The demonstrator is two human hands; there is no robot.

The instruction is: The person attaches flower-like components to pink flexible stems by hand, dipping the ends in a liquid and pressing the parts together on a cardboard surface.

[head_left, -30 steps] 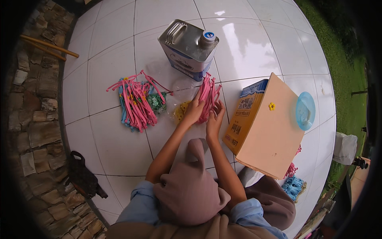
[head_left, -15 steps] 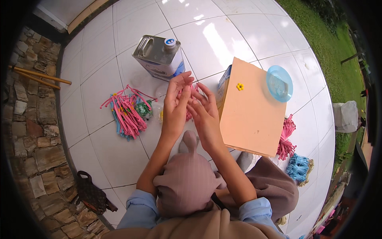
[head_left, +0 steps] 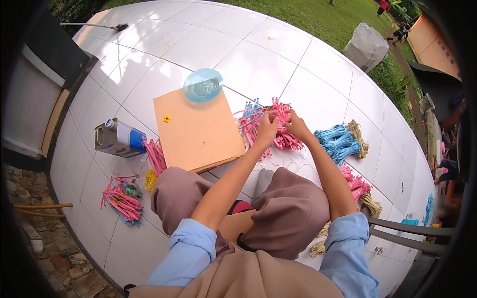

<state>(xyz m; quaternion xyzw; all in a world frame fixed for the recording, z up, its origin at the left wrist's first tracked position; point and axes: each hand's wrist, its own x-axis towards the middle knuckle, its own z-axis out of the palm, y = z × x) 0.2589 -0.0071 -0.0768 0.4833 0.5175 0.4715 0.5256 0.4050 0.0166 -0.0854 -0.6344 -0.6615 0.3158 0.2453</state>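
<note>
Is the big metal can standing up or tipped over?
Upright: the can stands on the tiled floor, its silver top with the capped spout facing up and its blue-and-white side showing below.

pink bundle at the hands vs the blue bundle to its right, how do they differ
Colour: the pink bundle is pink, the blue bundle light blue.
Handling: the left hand and right hand are at the pink bundle; no hand is on the blue bundle.
Neighbours: the blue bundle lies against a tan bundle; the pink bundle does not.
Both are bunches of many thin strands.
</note>
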